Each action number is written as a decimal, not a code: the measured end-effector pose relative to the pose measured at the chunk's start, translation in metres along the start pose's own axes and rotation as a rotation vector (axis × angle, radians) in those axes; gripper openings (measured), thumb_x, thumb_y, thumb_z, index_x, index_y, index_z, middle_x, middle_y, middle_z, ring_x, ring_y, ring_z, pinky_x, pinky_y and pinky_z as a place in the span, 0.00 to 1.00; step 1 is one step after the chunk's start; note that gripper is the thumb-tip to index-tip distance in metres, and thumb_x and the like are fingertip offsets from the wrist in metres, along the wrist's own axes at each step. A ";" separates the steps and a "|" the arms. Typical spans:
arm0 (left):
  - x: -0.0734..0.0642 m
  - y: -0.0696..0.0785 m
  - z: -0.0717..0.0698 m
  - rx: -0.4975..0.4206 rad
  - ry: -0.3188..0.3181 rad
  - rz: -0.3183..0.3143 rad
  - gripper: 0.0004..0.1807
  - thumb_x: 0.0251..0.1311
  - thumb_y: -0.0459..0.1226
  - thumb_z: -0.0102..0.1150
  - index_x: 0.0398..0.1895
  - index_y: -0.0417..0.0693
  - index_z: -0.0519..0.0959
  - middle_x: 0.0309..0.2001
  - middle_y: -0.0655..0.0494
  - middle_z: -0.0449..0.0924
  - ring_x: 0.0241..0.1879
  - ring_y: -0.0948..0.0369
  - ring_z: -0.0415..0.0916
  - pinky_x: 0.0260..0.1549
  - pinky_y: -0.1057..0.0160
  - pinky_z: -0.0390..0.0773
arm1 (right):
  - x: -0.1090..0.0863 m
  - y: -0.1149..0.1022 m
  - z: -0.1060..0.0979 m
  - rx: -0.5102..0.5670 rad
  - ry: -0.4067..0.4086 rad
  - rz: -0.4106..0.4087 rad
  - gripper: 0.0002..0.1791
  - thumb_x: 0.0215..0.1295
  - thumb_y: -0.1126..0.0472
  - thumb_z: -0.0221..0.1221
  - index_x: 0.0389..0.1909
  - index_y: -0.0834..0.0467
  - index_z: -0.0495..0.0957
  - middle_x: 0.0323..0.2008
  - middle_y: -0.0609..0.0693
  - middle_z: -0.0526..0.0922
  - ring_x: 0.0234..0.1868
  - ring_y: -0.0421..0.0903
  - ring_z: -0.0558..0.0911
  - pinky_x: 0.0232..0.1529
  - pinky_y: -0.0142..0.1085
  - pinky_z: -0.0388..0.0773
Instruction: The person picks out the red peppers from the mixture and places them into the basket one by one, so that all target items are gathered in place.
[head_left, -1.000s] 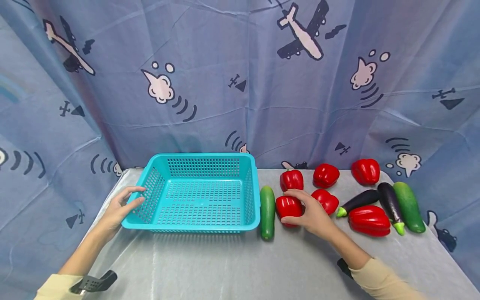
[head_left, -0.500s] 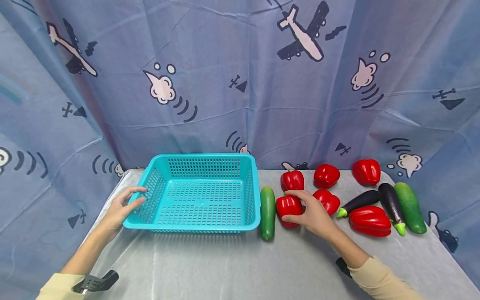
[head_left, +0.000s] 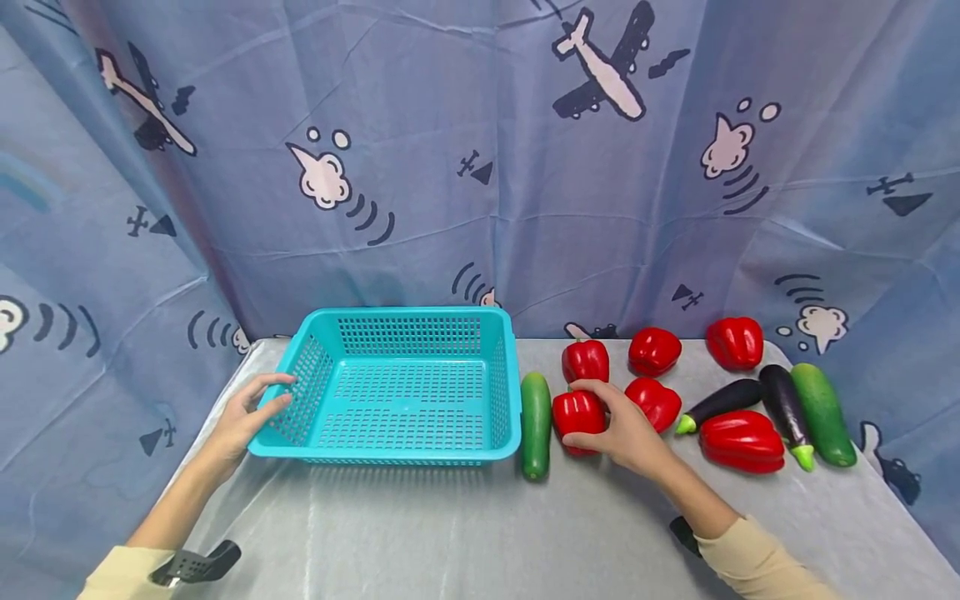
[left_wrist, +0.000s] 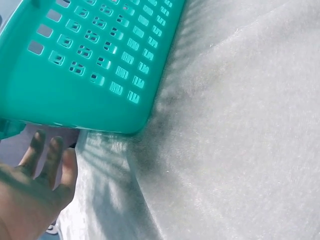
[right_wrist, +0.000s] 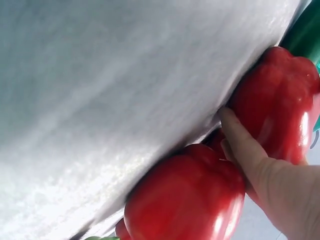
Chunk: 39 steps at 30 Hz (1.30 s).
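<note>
One red pepper (head_left: 576, 417) sits within the gripping right hand (head_left: 628, 429).

A whitish table (head_left: 420, 533) carries a turquoise basket (head_left: 382, 455). To its right lie two cucumbers (head_left: 536, 425), six red peppers (head_left: 742, 442) and two eggplants (head_left: 783, 408).

Both sleeves (head_left: 757, 560) are cream, and the left strap (head_left: 193, 567) is dark and dotted.
</note>
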<state>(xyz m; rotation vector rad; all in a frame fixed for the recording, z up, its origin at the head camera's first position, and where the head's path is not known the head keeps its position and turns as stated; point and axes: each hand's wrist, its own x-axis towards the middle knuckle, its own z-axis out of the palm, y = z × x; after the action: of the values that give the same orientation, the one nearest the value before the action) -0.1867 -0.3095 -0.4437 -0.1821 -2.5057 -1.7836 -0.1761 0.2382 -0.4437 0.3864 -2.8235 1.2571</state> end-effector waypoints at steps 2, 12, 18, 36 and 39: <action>0.000 0.000 0.000 -0.008 0.001 0.003 0.21 0.73 0.39 0.59 0.63 0.36 0.72 0.62 0.58 0.70 0.73 0.37 0.48 0.64 0.33 0.53 | 0.000 0.000 0.001 -0.004 0.008 -0.005 0.42 0.49 0.61 0.79 0.65 0.56 0.71 0.60 0.60 0.73 0.58 0.64 0.72 0.46 0.56 0.81; -0.003 0.000 0.000 0.001 0.026 0.026 0.21 0.72 0.38 0.61 0.61 0.35 0.75 0.61 0.55 0.72 0.73 0.35 0.48 0.65 0.31 0.51 | -0.003 -0.003 -0.004 0.043 0.019 0.000 0.43 0.48 0.61 0.79 0.66 0.55 0.70 0.62 0.61 0.71 0.60 0.65 0.70 0.45 0.55 0.82; -0.004 -0.001 0.000 -0.015 0.049 0.044 0.21 0.71 0.38 0.62 0.61 0.34 0.75 0.58 0.60 0.75 0.72 0.36 0.50 0.66 0.32 0.51 | -0.003 -0.005 -0.024 0.149 0.019 0.004 0.45 0.51 0.59 0.78 0.70 0.51 0.67 0.63 0.60 0.69 0.61 0.66 0.68 0.43 0.53 0.83; 0.000 -0.002 0.002 -0.026 0.043 0.055 0.20 0.73 0.37 0.59 0.62 0.34 0.74 0.59 0.60 0.74 0.72 0.38 0.51 0.66 0.32 0.52 | 0.007 -0.027 -0.049 0.432 -0.013 -0.053 0.42 0.60 0.63 0.72 0.74 0.50 0.64 0.67 0.54 0.64 0.63 0.61 0.66 0.45 0.44 0.83; -0.001 -0.002 0.002 -0.015 0.055 0.052 0.21 0.73 0.37 0.60 0.63 0.37 0.74 0.61 0.56 0.73 0.72 0.38 0.51 0.65 0.32 0.53 | 0.019 -0.044 -0.045 0.426 -0.024 -0.093 0.43 0.58 0.63 0.73 0.73 0.49 0.65 0.67 0.54 0.66 0.63 0.61 0.67 0.44 0.46 0.83</action>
<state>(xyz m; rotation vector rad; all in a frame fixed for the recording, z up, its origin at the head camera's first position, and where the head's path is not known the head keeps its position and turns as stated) -0.1862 -0.3082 -0.4469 -0.1948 -2.4279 -1.7632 -0.1874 0.2388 -0.3795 0.5382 -2.5027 1.8393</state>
